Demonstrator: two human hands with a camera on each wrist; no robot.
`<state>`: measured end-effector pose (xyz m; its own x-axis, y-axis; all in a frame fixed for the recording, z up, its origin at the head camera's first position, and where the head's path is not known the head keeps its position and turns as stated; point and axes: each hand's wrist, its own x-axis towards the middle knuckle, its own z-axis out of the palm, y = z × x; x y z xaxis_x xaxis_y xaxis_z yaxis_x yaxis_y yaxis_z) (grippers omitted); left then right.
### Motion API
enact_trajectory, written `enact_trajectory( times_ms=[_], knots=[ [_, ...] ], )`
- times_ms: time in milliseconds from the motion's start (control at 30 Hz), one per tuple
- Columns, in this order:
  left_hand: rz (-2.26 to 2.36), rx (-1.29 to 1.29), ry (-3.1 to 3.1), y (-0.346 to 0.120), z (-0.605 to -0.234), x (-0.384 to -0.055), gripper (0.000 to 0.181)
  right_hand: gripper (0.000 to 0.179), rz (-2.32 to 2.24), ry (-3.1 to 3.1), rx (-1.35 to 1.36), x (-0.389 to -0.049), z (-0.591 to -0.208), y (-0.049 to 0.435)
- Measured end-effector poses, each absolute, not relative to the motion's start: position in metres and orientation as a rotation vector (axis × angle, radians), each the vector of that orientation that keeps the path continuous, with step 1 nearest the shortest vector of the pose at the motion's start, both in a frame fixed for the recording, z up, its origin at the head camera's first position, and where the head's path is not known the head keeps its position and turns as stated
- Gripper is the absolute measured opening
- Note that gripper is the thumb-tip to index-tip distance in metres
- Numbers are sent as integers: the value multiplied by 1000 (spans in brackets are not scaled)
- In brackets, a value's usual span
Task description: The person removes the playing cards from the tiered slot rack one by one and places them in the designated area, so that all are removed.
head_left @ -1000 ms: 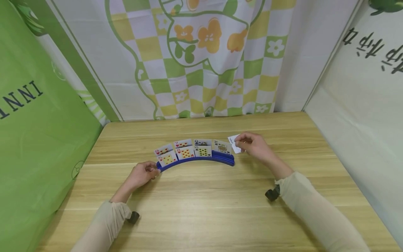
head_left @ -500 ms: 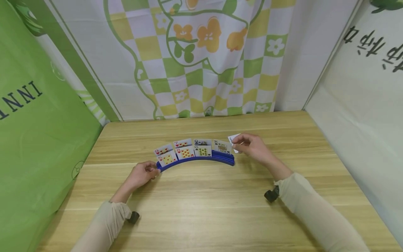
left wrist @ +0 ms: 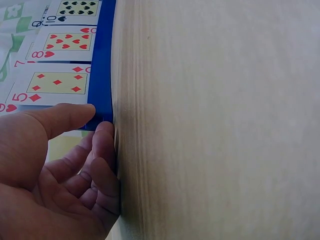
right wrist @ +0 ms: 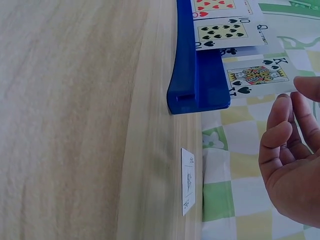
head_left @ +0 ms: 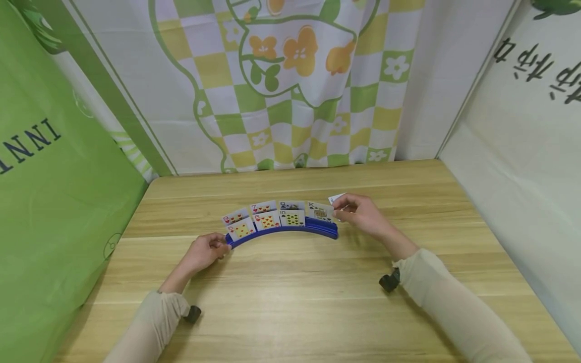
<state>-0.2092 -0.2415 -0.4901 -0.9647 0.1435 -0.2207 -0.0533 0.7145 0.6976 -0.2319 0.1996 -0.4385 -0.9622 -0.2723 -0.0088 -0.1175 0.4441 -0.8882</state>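
My left hand (head_left: 206, 252) grips the left end of a curved blue card holder (head_left: 283, 229) between thumb and fingers. Several playing cards stand in it in two rows. In front are a five of diamonds (left wrist: 56, 83), an eight of hearts (left wrist: 66, 42) and a ten of spades (right wrist: 220, 33). Behind them show a nine (head_left: 233, 217), a seven (head_left: 263, 207), a queen (head_left: 292, 205) and, at the right end, a king of spades (right wrist: 257, 76). At the king's outer edge, my right hand (head_left: 365, 217) pinches the card with thumb and fingertips.
A white joker-like card (right wrist: 188, 181) lies flat on the wooden table (head_left: 290, 302), right of the holder and partly hidden by my right hand in the head view. Behind the table hangs a checked curtain (head_left: 290, 116); green (head_left: 68, 176) and white sheets flank it.
My right hand has shifted a little left, from over the loose card to the king's edge, and now covers more of that loose card. The left hand and the holder stay put.
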Motion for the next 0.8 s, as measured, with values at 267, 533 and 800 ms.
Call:
enact_trajectory(
  times_ms=[267,533,800],
  knots=[
    [1100,64,2662,-241,-490,-209,39,19,-1547,2556,-379,-232,-440,197],
    [1090,69,2680,-241,-491,-208,38,17,-1560,2534,-342,-232,-437,196],
    [1083,78,2686,-241,-491,-208,37,18,-1604,2543,-291,-236,-436,198]
  ],
)
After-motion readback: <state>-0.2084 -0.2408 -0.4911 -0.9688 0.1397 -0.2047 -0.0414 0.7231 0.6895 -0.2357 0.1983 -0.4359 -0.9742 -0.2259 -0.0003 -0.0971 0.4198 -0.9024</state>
